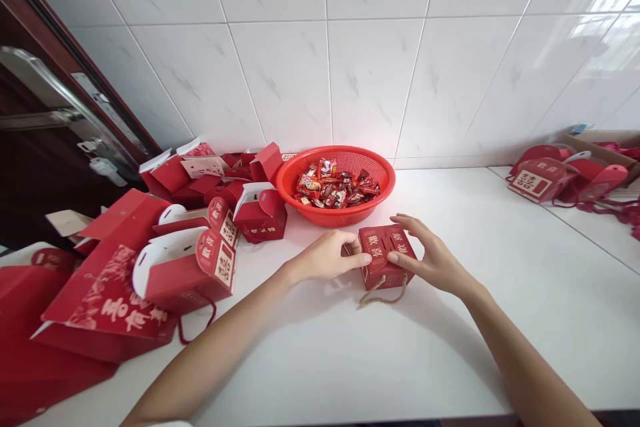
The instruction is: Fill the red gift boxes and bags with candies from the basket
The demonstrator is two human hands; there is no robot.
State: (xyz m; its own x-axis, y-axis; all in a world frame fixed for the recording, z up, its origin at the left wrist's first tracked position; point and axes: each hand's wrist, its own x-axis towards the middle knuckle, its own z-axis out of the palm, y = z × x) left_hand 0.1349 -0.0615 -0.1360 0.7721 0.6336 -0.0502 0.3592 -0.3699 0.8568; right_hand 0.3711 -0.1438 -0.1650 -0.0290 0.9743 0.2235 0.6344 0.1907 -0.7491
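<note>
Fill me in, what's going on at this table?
A person's left hand and right hand hold a small red box on the white table, one at each side. Its top looks closed, and a rope handle droops at the front. Behind it, a bit left, is a red basket of wrapped candies. Open boxes crowd the left; a few more boxes sit far right.

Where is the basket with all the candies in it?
In the head view, the red basket sits near the picture's middle, by the tiled wall, just right of a small open box and beyond the rope-handled box.
</note>
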